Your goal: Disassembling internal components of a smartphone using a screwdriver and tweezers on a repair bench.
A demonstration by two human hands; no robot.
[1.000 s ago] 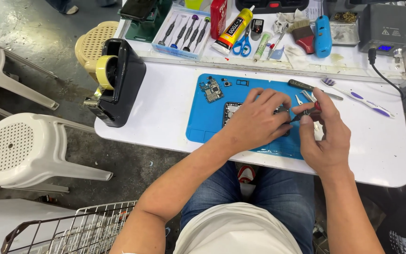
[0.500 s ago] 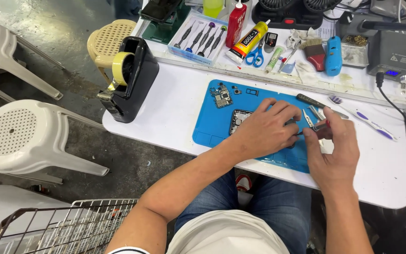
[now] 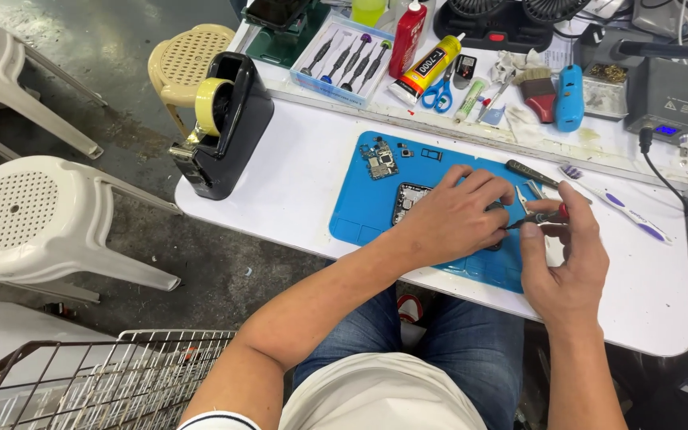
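My left hand (image 3: 454,216) lies flat over an opened phone (image 3: 408,199) on a blue work mat (image 3: 360,207), pressing it down; most of the phone is hidden under the palm. My right hand (image 3: 565,263) grips a small screwdriver (image 3: 539,218) with a red cap, its tip pointing left toward the fingers of the left hand. A small circuit board (image 3: 380,158) and tiny parts lie on the mat's far left corner. Tweezers (image 3: 529,197) rest between the two hands.
A black tape dispenser (image 3: 224,131) stands at the table's left edge. A toothbrush (image 3: 611,201), a dark tool (image 3: 531,172), a screwdriver tray (image 3: 344,57), glue bottles, scissors, a brush and a grey power unit (image 3: 666,99) line the far side. White stools and a wire basket (image 3: 97,382) stand on the left.
The view has shifted so the table sits lower and nearer. Both hands stay on the phone; my right hand has tilted the screwdriver slightly toward the left hand.
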